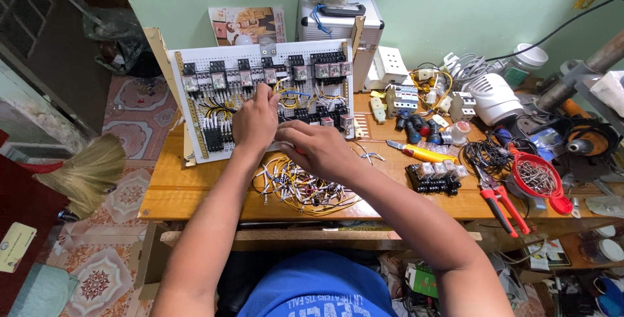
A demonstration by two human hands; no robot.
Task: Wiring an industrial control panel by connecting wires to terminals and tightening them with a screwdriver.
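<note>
Blue shirt [318,291] nearest cam, forearms reaching to 12 o'clock. Step, I'd judge: wiring relays on the white perforated panel board w/ black relay sockets [260,96], propped upright at the wooden table [195,187] back edge. Left hand [255,121] fingers curled onto panel wiring; right hand [312,148] closed low on panel, can't tell what it pinches. Loose yellow/white wire bundle [302,190] at 6 o'clock of the hands. Yellow utility knife [416,152] and red-handled pliers [500,203] at 3 o'clock. Next calls for seating a lead precisely, imo.
</note>
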